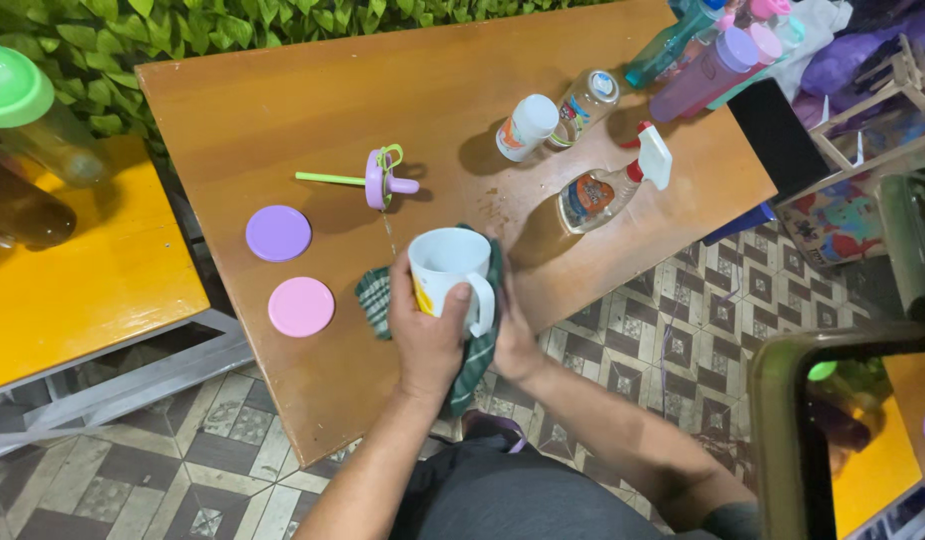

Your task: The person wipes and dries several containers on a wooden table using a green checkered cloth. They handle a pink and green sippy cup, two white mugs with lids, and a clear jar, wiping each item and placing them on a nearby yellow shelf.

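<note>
At frame centre, the left hand (pixel 427 335) grips a white mug (pixel 448 272); the right hand (pixel 510 335) presses a green checked cloth (pixel 377 300) against it, below an orange-labelled spray bottle (pixel 602 190).

Two bare forearms reach in from the bottom edge of the view, uncovered from elbow to wrist, with no sleeves, watch, bracelet or rings to be seen. The left hand (pixel 427 335) and right hand (pixel 512 340) wear no gloves. Below the arms, at the near edge of the worktop (pixel 282 100), lies dark grey cloth, clothing over the person's lap, plain and unpatterned.
</note>
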